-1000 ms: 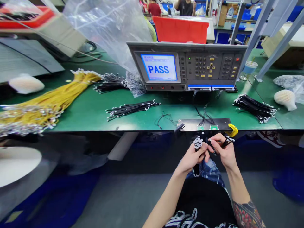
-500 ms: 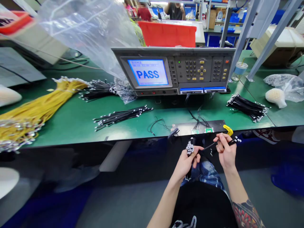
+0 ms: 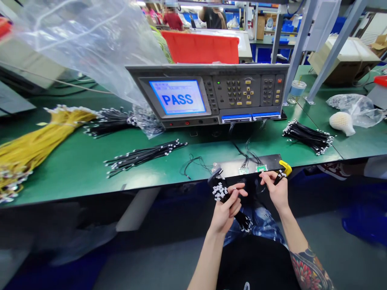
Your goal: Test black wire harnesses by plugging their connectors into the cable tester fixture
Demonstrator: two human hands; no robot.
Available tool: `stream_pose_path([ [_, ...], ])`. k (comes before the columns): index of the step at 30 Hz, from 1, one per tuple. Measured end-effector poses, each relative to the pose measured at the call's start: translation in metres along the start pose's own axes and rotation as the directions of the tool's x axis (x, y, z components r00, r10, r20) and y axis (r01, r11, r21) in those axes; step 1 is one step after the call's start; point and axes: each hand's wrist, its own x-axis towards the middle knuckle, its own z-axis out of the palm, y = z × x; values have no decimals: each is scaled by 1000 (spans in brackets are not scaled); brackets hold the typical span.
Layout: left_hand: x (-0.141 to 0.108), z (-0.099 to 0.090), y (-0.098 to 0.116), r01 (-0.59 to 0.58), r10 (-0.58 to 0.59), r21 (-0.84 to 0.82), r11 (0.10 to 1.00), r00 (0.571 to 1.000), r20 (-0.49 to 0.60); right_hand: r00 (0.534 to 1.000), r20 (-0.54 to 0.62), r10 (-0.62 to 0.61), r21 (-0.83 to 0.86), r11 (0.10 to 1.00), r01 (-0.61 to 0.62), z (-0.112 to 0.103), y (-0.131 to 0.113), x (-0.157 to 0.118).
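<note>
Red plastic crate (image 3: 201, 47) sits beyond the bench, contents hidden; left grip (image 3: 225, 213) clenches a white-tipped black wire bundle (image 3: 222, 193); right grip (image 3: 273, 189) pinches a black wire (image 3: 280, 176).

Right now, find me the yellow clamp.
In the head view, the yellow clamp sits at the right end of the black board on the front edge of the green bench, just beyond the person's right hand.

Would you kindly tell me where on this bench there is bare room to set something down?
Bare green mat shows between the yellow wire bundle and the nearer black wire bundle, and right of the black fixture board, below the right black bundle. It is crowded before the tester, where leads run to the board.
</note>
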Motion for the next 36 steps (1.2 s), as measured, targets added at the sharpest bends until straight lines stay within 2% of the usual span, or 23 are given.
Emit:
stream_pose_path([
  [4, 1, 4, -5, 36, -38, 27, 999, 997, 64, 1000, 0, 3, -29, 1000, -3, 2, 4, 2],
  [10, 4, 13, -5, 20, -15, 142, 990, 999, -40, 999, -41, 30, 25, 999, -29, 9, 2, 1],
  [13, 7, 18, -5, 16, -7, 167, 986, 998, -56, 995, -86, 41, 62, 997, -35, 16, -1, -2],
  [18, 17, 22, -9, -27, 52, 221, 975, 993, -110, 983, -144, 117, 193, 977, -88, 23, -6, -4],
  [22, 28, 25, -12, -134, 216, 363, 922, 957, -195, 988, -57, 143, 195, 972, -129, 11, -3, -1],
  [26, 33, 26, -12, -236, 360, 487, 841, 916, -177, 988, -5, 153, 133, 980, -151, -12, 8, -4],
  [30, 32, 27, -16, -236, 386, 503, 831, 896, -218, 986, -14, 164, 66, 984, -163, -26, 15, -14],
  [36, 31, 38, -22, -222, 402, 488, 844, 865, -302, 995, -1, 101, -14, 995, -101, -27, 11, -21],
])
